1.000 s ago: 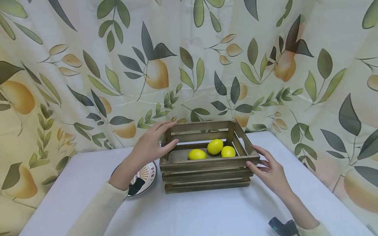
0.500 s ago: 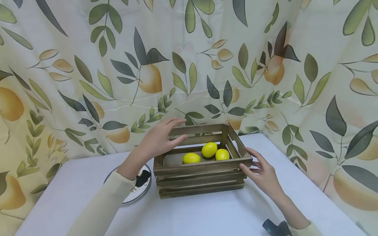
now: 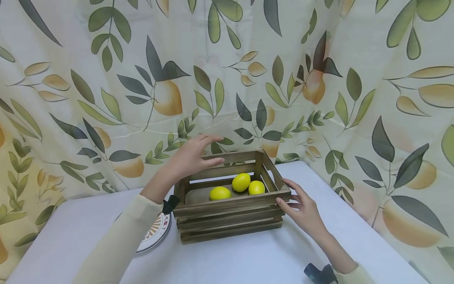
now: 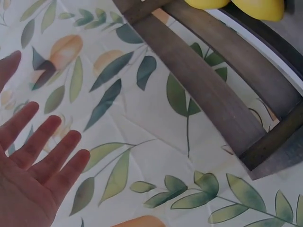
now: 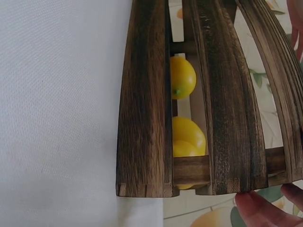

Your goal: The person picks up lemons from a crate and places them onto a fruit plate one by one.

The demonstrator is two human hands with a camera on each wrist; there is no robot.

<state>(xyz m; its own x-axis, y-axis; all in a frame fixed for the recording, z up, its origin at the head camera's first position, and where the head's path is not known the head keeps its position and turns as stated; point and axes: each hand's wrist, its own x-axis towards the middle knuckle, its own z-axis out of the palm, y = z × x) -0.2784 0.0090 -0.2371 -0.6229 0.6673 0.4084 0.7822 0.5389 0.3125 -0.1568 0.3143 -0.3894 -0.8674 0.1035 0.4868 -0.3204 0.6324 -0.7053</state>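
Observation:
A dark wooden slatted crate (image 3: 230,213) stands on the white table, with three yellow lemons (image 3: 241,182) lying on its floor. My left hand (image 3: 191,157) hovers above the crate's left end, thumb and fingers spread apart with nothing between them. In the left wrist view the same hand (image 4: 38,175) shows stretched fingers, clear of the crate. At the crate's right front corner, my right hand (image 3: 303,207) holds the wood, thumb at the front and fingers along the end. The right wrist view shows that thumb (image 5: 258,208) against the slat ends and lemons (image 5: 182,78) through the gaps.
A patterned plate (image 3: 156,232) lies left of the crate, partly covered by my left sleeve (image 3: 120,236). White cloth covers the table (image 3: 230,264). A curtain (image 3: 213,79) printed with leaves and fruit hangs close behind it. Dark wrist devices (image 3: 320,274) are on both arms.
My left hand has risen from beside the crate's left end and shifted inward over it. My right hand stays at the corner. The whole scene drifts left as the head view turns.

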